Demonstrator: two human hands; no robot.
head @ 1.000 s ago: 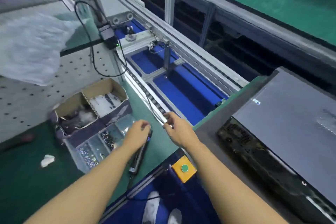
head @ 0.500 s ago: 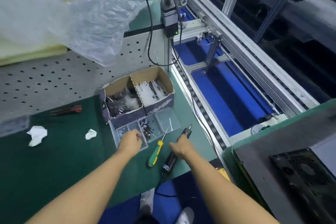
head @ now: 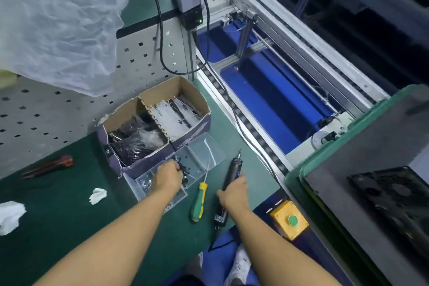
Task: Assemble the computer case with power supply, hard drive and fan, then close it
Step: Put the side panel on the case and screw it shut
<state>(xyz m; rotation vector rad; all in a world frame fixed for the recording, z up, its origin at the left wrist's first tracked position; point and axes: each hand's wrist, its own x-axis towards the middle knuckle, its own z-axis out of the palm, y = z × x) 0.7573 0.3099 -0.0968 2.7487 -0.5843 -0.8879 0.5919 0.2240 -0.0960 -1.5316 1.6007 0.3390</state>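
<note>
My right hand (head: pixel 232 194) is gripping the electric screwdriver (head: pixel 235 166) at lower centre. My left hand (head: pixel 169 177) is digging in the screw tray (head: pixel 206 146); I cannot tell its grasp. The computer case (head: pixel 383 146) is sitting at the right edge. Risk: a hasty withdrawal dragging loose screws (head: pixel 184 169) out and scattering them.

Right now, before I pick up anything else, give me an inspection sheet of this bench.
Surface: green mat, tools and boxes on it.
Job's things: computer case at right; electric screwdriver; screws in a clear tray.
Clutter: hand screwdriver, red-handled tool, paper scraps, cardboard box, plastic sheet.
Hands: left hand reaches into the clear tray, grip unclear; right hand grips the electric screwdriver.
Cables: black cable hangs by the post; cord trails off the mat's edge.
Surroundings: conveyor, pegboard, yellow button box.
</note>
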